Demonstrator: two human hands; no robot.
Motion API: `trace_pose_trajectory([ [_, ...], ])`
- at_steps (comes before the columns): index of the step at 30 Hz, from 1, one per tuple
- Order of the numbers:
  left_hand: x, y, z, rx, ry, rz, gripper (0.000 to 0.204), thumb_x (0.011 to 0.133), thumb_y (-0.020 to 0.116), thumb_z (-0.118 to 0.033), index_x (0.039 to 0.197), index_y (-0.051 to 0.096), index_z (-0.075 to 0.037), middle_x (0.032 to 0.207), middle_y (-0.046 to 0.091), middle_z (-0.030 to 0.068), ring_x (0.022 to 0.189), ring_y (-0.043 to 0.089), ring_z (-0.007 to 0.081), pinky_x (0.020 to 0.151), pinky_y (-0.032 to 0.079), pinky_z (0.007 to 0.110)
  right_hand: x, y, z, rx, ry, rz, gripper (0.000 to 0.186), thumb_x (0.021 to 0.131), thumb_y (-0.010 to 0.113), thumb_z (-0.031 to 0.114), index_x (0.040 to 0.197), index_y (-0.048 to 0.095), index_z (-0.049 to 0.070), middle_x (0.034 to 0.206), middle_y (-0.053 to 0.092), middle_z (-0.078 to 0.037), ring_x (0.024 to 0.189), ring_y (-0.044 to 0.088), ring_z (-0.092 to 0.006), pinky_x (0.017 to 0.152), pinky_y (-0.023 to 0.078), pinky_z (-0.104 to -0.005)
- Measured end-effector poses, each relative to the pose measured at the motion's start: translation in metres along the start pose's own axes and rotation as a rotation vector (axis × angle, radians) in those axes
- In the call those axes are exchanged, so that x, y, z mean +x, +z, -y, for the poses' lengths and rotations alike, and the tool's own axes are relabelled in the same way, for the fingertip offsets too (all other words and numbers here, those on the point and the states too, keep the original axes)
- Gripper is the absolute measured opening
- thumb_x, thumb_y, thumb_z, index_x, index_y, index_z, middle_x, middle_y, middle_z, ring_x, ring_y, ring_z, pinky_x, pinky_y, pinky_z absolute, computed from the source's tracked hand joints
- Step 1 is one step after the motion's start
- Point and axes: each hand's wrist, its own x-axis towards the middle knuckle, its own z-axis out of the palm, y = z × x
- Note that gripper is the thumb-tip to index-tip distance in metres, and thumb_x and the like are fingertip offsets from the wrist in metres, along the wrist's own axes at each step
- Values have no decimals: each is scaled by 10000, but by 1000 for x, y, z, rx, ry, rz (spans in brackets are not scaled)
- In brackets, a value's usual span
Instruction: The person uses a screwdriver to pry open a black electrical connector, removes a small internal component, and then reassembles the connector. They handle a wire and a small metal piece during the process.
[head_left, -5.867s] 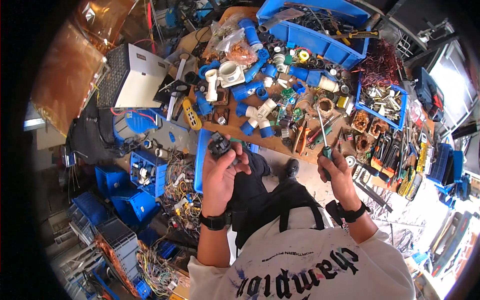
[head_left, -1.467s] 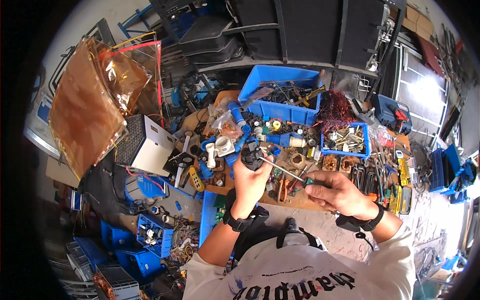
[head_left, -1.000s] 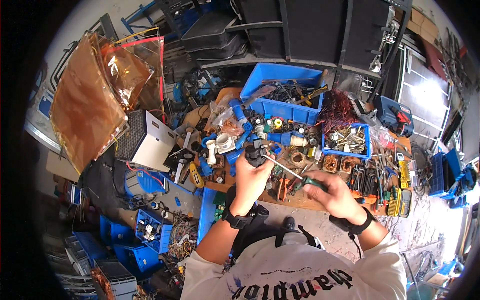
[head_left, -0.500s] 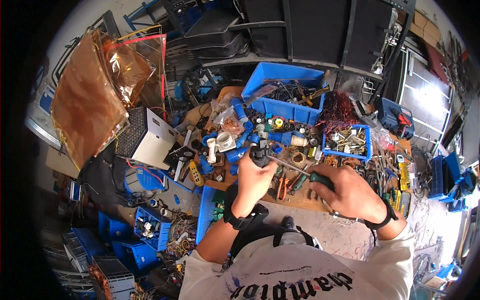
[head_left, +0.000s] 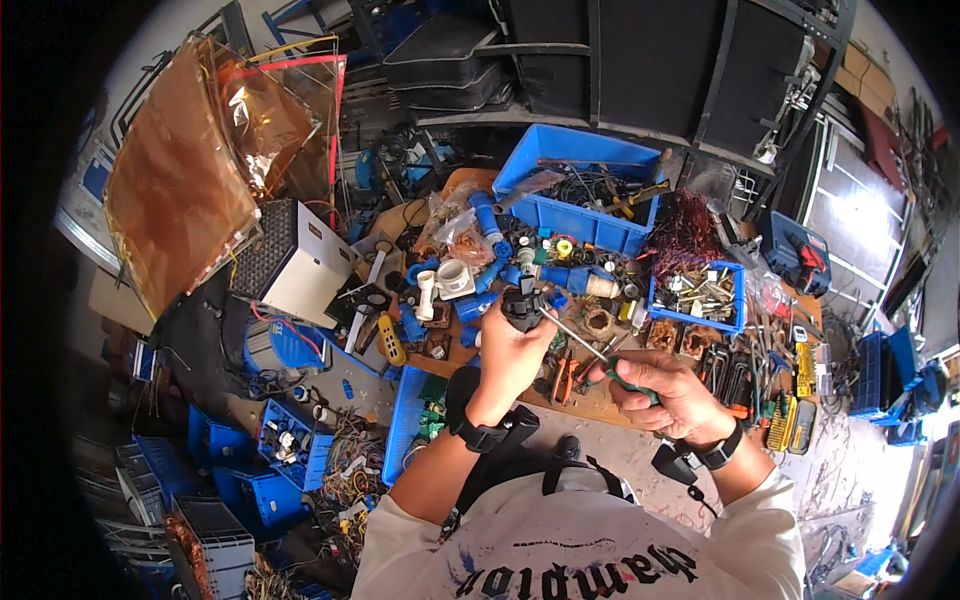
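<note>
My left hand (head_left: 513, 348) is closed round a small black plastic part (head_left: 522, 306), holding it above the front of the cluttered bench. In my right hand (head_left: 672, 392) is a screwdriver (head_left: 585, 338) with a dark green handle and a long metal shaft. The shaft slants up and left, its tip at or very near the right side of the black part; exact contact is hard to make out. Below the shaft lie orange-handled pliers (head_left: 564, 380). White pipe fittings (head_left: 453, 278) and blue connectors (head_left: 577, 279) crowd the bench just beyond my left hand.
A large blue bin (head_left: 590, 215) of cables and tools stands at the back. Right of it sits a smaller blue tray (head_left: 740, 300) of metal pieces beside a heap of reddish wire (head_left: 688, 228). A yellow control box (head_left: 391, 340) lies at left, near a white case (head_left: 318, 268).
My right hand has turned on the screwdriver handle, with wrist and forearm rolled and the elbow drawn in. My left hand keeps its hold on the black part. The view has shifted slightly.
</note>
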Motion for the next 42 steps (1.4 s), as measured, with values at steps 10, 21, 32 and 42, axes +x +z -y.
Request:
trace_pose_trajectory([
  [10, 4, -3, -29, 374, 198, -6, 194, 743, 674, -32, 903, 566, -12, 734, 639, 90, 662, 639, 173, 619, 490, 297, -11, -16, 27, -184, 38, 24, 358, 990, 518, 281, 1182, 594, -11, 624, 416, 43, 435, 277, -11, 367, 185, -174],
  [21, -5, -6, -47, 240, 263, 167, 225, 756, 708, -48, 929, 571, -4, 710, 616, 47, 678, 586, 123, 659, 480, 285, -19, -21, 22, -46, 55, 126, 403, 981, 520, 267, 1117, 525, -113, 584, 389, 10, 400, 279, -12, 321, 184, -179],
  [32, -13, -3, -39, -120, -118, 134, 86, 828, 644, -33, 775, 577, -45, 627, 533, -53, 569, 447, 39, 523, 375, 236, 12, -23, -10, -257, -174, 72, 287, 972, 559, 266, 1063, 626, 1, 590, 446, 45, 441, 322, -17, 379, 206, -193],
  [42, -10, -8, -25, 38, -17, 78, 100, 806, 687, -69, 799, 590, -44, 653, 568, -25, 570, 487, 65, 533, 408, 253, 2, 20, -6, -1238, -585, -459, 233, 926, 602, 226, 933, 650, -2, 650, 544, -164, 564, 538, -261, 554, 424, -379],
])
